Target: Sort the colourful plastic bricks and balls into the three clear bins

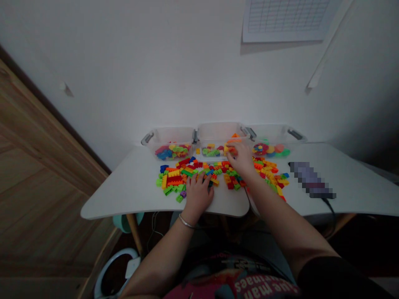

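Observation:
Loose toy building blocks (174, 180) in many colours lie in a spread pile along the middle of the table. Over the near side of that pile rests my left hand (198, 194), fingers spread on the blocks and gripping none that I can see. My right hand (241, 158) reaches to the front of the middle clear plastic bin (215, 132), its fingers pinched on a yellow block (226, 150). Green, red and yellow blocks show low inside this bin. Orange pieces (235, 136) appear just behind my right fingers; their exact position is partly hidden.
A left clear bin (174, 135) and a right clear bin (271, 131) flank the middle one, both holding colourful pieces. A pixelated phone-like device (310, 178) with a cable lies at the right. The white table (118, 193) has its back edge against the wall.

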Demonstrator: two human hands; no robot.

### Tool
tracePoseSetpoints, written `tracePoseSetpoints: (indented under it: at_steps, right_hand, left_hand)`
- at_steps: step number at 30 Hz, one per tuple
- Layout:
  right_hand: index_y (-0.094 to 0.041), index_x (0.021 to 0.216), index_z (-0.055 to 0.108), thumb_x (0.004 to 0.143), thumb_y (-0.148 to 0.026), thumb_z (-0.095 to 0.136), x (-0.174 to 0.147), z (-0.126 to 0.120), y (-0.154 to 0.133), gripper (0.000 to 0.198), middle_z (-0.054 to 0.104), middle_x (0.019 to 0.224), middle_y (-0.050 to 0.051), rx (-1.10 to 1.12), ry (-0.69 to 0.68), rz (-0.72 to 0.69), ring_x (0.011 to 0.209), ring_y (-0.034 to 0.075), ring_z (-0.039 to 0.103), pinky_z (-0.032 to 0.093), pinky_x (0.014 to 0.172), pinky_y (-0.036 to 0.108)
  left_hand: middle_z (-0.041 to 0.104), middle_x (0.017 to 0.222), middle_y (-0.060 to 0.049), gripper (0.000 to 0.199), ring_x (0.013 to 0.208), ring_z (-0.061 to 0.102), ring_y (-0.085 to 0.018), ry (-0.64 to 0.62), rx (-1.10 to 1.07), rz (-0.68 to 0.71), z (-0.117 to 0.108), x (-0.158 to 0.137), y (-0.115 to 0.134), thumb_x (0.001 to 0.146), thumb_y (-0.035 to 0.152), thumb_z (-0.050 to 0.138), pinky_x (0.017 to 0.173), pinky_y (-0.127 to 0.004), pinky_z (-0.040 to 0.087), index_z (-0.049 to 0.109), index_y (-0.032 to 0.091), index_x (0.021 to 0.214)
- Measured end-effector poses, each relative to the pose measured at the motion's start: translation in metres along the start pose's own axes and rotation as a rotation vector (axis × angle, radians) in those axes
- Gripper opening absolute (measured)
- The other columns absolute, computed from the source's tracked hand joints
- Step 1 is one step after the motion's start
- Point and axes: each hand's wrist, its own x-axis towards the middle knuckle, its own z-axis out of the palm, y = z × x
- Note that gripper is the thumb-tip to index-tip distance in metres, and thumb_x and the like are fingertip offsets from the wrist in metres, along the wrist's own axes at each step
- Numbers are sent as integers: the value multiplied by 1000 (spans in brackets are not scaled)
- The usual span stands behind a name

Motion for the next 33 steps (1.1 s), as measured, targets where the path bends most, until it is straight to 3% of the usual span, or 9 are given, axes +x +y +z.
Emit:
tracePoseSetpoints:
  at_steps: [4,10,20,33]
  right_hand:
    - [-19,107,69,84,-24,58,-39,8,-17,27,69,112,10,-71,-160,-47,112,29,55,39,105,45]
    - [-18,116,68,81,-23,62,-73,18,-29,36,68,118,11,-178,-283,-53,119,32,49,37,107,47]
    - [-15,118,68,83,-23,58,-76,21,-24,37,68,109,13,-267,-309,-96,106,31,52,41,101,45]
    - [-19,107,68,80,-18,58,-78,24,-23,29,71,109,10,-234,-282,-94,112,32,52,39,102,45]
  left_hand:
    - [56,142,-5,47,131,45,-32,16,4,1,1,-1,0,88,35,55,112,-55,32,58,28,134]
    - [56,142,-5,46,129,46,-32,6,11,5,1,0,0,88,36,54,111,-56,33,59,28,133]
    - [56,142,-4,46,130,45,-33,17,17,7,3,-1,0,89,36,54,111,-55,32,58,28,134]
    - [57,141,-5,46,130,46,-33,13,5,3,2,-1,-1,88,35,54,111,-55,32,58,28,134]
